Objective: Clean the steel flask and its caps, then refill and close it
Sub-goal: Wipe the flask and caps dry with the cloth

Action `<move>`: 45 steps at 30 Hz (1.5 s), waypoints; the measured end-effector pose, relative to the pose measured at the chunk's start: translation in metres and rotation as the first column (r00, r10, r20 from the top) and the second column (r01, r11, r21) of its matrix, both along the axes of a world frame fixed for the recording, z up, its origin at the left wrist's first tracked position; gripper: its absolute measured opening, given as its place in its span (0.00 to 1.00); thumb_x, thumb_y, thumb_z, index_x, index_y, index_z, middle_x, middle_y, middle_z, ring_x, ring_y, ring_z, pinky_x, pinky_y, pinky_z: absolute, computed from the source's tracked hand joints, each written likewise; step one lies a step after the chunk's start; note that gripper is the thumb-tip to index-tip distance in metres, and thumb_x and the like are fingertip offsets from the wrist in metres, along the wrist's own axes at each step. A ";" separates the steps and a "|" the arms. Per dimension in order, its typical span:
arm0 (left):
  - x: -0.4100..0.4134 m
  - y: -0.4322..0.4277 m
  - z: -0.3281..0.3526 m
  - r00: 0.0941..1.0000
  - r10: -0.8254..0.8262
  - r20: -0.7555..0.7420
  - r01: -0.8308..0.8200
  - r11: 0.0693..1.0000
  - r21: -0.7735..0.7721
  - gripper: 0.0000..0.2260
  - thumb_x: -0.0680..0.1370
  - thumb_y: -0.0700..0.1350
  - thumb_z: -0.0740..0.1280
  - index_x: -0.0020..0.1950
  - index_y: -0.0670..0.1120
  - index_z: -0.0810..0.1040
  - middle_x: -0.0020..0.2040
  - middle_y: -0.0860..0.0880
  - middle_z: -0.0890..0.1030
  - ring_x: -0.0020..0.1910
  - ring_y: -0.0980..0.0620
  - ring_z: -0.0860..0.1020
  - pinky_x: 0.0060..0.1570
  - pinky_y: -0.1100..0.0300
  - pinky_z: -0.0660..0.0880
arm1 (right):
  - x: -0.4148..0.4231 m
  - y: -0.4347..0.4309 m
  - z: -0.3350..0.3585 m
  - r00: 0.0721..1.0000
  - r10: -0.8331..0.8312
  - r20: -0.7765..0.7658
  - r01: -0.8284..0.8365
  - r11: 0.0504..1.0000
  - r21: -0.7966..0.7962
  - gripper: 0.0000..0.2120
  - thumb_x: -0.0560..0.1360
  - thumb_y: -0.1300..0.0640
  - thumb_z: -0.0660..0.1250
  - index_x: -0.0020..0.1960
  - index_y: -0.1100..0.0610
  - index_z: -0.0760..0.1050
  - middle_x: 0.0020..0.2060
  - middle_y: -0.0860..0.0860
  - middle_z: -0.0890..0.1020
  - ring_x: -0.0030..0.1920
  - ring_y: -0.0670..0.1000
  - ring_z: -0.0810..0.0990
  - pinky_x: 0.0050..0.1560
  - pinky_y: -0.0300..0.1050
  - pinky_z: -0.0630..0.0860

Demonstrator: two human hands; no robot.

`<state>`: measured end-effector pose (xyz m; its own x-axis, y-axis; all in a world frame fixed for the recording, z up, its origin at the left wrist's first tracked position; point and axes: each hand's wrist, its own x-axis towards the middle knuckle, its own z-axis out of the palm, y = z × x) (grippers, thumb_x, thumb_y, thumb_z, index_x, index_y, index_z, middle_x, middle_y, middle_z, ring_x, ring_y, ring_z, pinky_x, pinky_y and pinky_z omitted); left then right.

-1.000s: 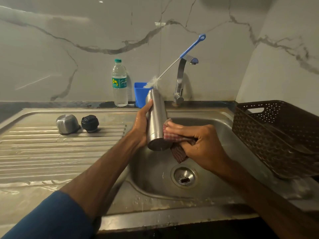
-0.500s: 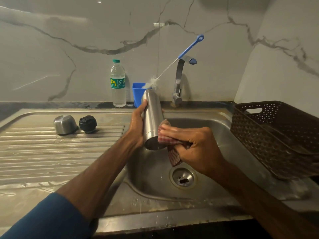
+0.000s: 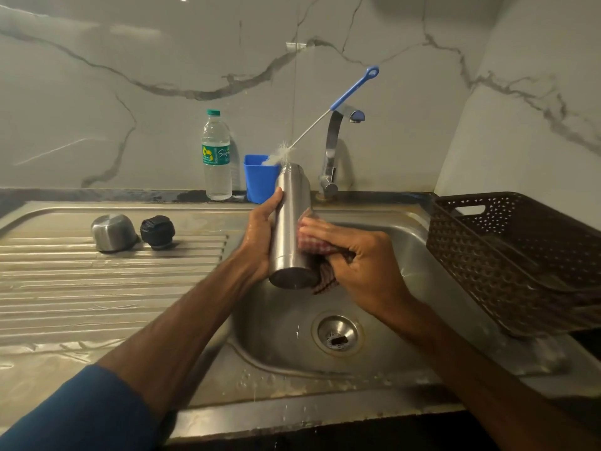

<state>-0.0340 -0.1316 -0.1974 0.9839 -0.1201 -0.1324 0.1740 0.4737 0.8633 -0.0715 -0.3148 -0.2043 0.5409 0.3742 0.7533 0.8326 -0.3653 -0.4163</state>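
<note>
Your left hand (image 3: 260,237) curls its fingers round the slim cylindrical steel flask (image 3: 289,219), tilted over the steel sink basin (image 3: 276,333); your right hand (image 3: 364,268) pinches the red checked cloth (image 3: 317,246) against its side under curled fingers; rub lengthwise, turning the flask between strokes; wet steel likely slips.

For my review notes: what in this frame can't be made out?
1. Inside of the flask: head view, its mouth tilts away from the camera.
2. The cloth: mostly covered by the right hand and the flask.
3. The left hand: fingertips wrap behind the flask.
4. The basket: contents dark, cut off by the right edge.
</note>
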 end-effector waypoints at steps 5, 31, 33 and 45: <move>-0.001 -0.013 0.000 1.000 -0.002 -0.002 0.002 1.000 0.022 0.28 0.79 0.64 0.66 0.62 0.40 0.82 0.46 0.40 0.85 0.39 0.45 0.84 0.41 0.52 0.83 | 0.008 -0.009 -0.002 0.989 -0.090 -0.115 0.099 0.993 0.068 0.21 0.77 0.71 0.70 0.67 0.56 0.81 0.65 0.50 0.82 0.67 0.45 0.79 0.69 0.52 0.76; -0.012 -0.026 0.000 0.996 -0.077 0.053 0.054 0.940 0.336 0.29 0.80 0.64 0.65 0.66 0.39 0.77 0.53 0.37 0.86 0.45 0.42 0.85 0.48 0.50 0.83 | 0.031 -0.023 0.003 0.959 -0.282 0.008 0.282 0.959 0.010 0.26 0.74 0.74 0.66 0.68 0.55 0.79 0.68 0.50 0.79 0.70 0.48 0.76 0.71 0.48 0.75; -0.014 -0.029 -0.001 0.991 -0.120 0.054 0.089 0.915 0.393 0.26 0.81 0.62 0.63 0.63 0.39 0.78 0.47 0.40 0.86 0.40 0.47 0.84 0.40 0.56 0.82 | 0.040 -0.030 0.006 0.936 -0.350 -0.043 0.352 0.934 0.055 0.24 0.76 0.73 0.67 0.69 0.56 0.79 0.68 0.50 0.79 0.70 0.47 0.77 0.69 0.49 0.76; -0.017 -0.025 -0.001 0.970 -0.244 -0.003 0.224 0.886 0.405 0.31 0.82 0.65 0.60 0.66 0.38 0.77 0.57 0.30 0.82 0.46 0.39 0.82 0.48 0.51 0.80 | 0.052 -0.052 0.013 0.910 -0.410 -0.054 0.412 0.911 0.016 0.24 0.75 0.74 0.64 0.67 0.58 0.81 0.63 0.51 0.84 0.65 0.48 0.81 0.71 0.40 0.72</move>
